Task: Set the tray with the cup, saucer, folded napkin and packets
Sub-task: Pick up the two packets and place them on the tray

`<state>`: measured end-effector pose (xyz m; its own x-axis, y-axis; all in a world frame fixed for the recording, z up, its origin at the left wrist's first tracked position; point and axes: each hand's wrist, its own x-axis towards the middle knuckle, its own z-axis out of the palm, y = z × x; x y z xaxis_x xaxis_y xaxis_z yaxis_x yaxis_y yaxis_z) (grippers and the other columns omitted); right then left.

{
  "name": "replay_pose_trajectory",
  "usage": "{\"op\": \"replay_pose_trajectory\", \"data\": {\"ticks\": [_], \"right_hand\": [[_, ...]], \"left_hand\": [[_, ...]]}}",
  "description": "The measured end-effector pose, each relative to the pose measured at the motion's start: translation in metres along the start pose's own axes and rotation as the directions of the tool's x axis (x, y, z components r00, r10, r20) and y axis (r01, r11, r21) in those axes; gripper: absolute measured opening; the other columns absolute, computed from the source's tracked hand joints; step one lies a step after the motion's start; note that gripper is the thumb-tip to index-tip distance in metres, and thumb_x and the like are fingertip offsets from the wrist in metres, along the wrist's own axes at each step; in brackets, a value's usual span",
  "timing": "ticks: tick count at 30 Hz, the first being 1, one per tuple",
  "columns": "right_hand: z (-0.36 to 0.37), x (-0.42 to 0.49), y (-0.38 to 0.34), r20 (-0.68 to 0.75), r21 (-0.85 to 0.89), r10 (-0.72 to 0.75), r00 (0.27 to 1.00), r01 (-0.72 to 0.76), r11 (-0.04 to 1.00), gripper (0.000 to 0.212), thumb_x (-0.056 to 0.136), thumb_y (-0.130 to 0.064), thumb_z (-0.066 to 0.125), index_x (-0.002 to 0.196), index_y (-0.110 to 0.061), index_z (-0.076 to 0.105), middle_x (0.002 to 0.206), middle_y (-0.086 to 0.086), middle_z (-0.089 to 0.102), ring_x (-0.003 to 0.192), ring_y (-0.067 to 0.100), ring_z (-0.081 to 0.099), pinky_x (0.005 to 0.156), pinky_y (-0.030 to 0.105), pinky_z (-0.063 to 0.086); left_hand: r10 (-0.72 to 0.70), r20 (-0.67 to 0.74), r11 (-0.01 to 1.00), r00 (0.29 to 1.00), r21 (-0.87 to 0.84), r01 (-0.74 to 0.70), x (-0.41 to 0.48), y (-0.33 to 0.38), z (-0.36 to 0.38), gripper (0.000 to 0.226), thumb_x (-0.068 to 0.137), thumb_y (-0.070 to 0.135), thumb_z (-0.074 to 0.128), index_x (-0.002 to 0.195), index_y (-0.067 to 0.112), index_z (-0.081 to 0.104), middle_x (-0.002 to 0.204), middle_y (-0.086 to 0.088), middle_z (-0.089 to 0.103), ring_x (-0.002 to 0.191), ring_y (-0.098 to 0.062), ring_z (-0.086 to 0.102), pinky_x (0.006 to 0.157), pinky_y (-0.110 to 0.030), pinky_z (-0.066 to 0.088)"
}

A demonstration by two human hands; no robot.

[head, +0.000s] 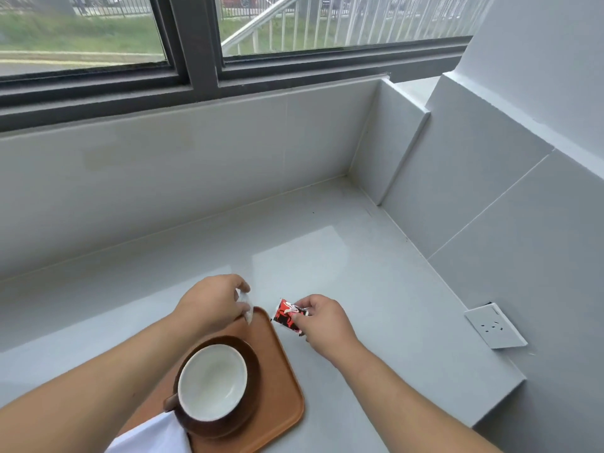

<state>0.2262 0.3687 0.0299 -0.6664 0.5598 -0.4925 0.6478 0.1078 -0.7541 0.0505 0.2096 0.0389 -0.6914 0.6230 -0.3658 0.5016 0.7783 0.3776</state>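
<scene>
A person stands at a pale grey table (376,289) beneath a window (98,37), setting an orange-brown tray (284,380). The left hand (212,304) pinches a small white packet (246,307) over the tray's far corner. The right hand (322,317) grips a red, black and white packet (287,315) just beside the tray's far edge. On the tray, a white-lined cup (212,382) sits on a dark brown saucer (251,364), with a white napkin (153,434) at the near end. A wall socket (495,325) sits to the right.
</scene>
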Motion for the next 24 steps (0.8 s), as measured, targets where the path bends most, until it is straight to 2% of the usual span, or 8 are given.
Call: {"op": "replay_pose_trajectory", "data": {"ticks": [2, 5, 8, 10, 12, 14, 20, 24], "right_hand": [[0.015, 0.004, -0.006, 0.008, 0.014, 0.005, 1.000, -0.005, 1.000, 0.010, 0.089, -0.011, 0.066, 0.089, -0.021, 0.067, 0.087, 0.004, 0.074, 0.066, 0.016, 0.069, 0.067, 0.038, 0.060], [0.030, 0.011, -0.009, 0.012, 0.055, 0.037, 0.999, -0.037, 0.998, 0.009, 0.086, -0.004, 0.065, 0.088, -0.013, 0.066, 0.081, 0.006, 0.071, 0.068, 0.022, 0.073, 0.069, 0.045, 0.064], [0.042, 0.020, -0.012, -0.003, 0.021, 0.045, 0.999, -0.045, 0.999, 0.005, 0.083, -0.008, 0.068, 0.083, -0.013, 0.066, 0.080, 0.005, 0.072, 0.077, 0.029, 0.074, 0.074, 0.049, 0.063], [0.048, 0.025, -0.014, -0.012, -0.008, 0.043, 0.999, -0.043, 0.999, 0.007, 0.083, -0.015, 0.072, 0.078, -0.017, 0.068, 0.075, 0.000, 0.073, 0.068, 0.019, 0.072, 0.070, 0.040, 0.062], [0.054, 0.030, -0.014, -0.021, -0.043, 0.035, 0.999, -0.036, 0.998, 0.011, 0.084, -0.021, 0.074, 0.074, -0.020, 0.068, 0.068, -0.005, 0.070, 0.051, 0.003, 0.063, 0.054, 0.023, 0.052], [0.058, 0.033, -0.014, -0.032, -0.081, 0.029, 0.999, -0.031, 0.996, 0.013, 0.084, -0.022, 0.074, 0.073, -0.021, 0.067, 0.066, -0.009, 0.068, 0.048, -0.005, 0.059, 0.044, 0.011, 0.039], [0.066, 0.036, -0.015, -0.013, -0.230, 0.029, 0.999, -0.032, 0.973, 0.010, 0.082, -0.028, 0.071, 0.076, -0.022, 0.066, 0.067, -0.008, 0.066, 0.055, 0.003, 0.058, 0.049, 0.021, 0.041], [0.066, 0.037, -0.013, 0.005, -0.333, 0.009, 1.000, -0.007, 0.943, 0.016, 0.084, -0.032, 0.070, 0.073, -0.023, 0.062, 0.070, -0.006, 0.067, 0.065, 0.009, 0.062, 0.053, 0.026, 0.044]], "left_hand": [[-0.027, -0.004, 1.000, 1.000, -0.008, 0.026, 0.000, -0.014, -0.003, 0.037, 0.085, 0.040, 0.072, 0.121, 0.037, 0.066, 0.084, 0.018, 0.063, 0.092, -0.013, 0.063, 0.063, -0.026, 0.039], [-0.059, -0.013, 0.997, 0.998, -0.040, 0.059, 0.000, -0.031, -0.003, 0.059, 0.085, 0.040, 0.075, 0.140, 0.037, 0.053, 0.084, 0.018, 0.066, 0.090, -0.013, 0.064, 0.065, -0.030, 0.043], [-0.074, 0.028, 0.997, 0.997, -0.022, 0.075, 0.002, -0.044, -0.002, 0.028, 0.089, 0.047, 0.070, 0.115, 0.039, 0.066, 0.085, 0.019, 0.066, 0.086, -0.008, 0.063, 0.067, -0.029, 0.044], [-0.050, 0.056, 0.999, 0.997, -0.014, 0.051, 0.002, -0.049, -0.001, 0.012, 0.092, 0.051, 0.065, 0.095, 0.039, 0.067, 0.087, 0.018, 0.066, 0.086, -0.008, 0.061, 0.066, -0.028, 0.044], [-0.027, 0.069, 1.000, 0.997, -0.005, 0.027, 0.004, -0.052, 0.001, 0.015, 0.094, 0.052, 0.065, 0.086, 0.040, 0.064, 0.085, 0.018, 0.065, 0.083, -0.008, 0.059, 0.064, -0.027, 0.041], [-0.020, 0.077, 1.000, 0.997, 0.001, 0.020, 0.006, -0.051, 0.003, 0.019, 0.094, 0.051, 0.065, 0.079, 0.040, 0.061, 0.084, 0.018, 0.064, 0.082, -0.008, 0.058, 0.063, -0.026, 0.040], [-0.031, 0.108, 0.998, 0.994, 0.062, 0.024, 0.010, -0.047, 0.010, 0.015, 0.092, 0.046, 0.069, 0.086, 0.032, 0.070, 0.095, 0.011, 0.070, 0.091, -0.014, 0.063, 0.072, -0.030, 0.049], [-0.037, 0.157, 0.992, 0.987, 0.122, 0.018, 0.014, -0.043, 0.013, 0.018, 0.091, 0.042, 0.072, 0.080, 0.029, 0.067, 0.095, 0.010, 0.071, 0.089, -0.015, 0.062, 0.067, -0.028, 0.045]]}}
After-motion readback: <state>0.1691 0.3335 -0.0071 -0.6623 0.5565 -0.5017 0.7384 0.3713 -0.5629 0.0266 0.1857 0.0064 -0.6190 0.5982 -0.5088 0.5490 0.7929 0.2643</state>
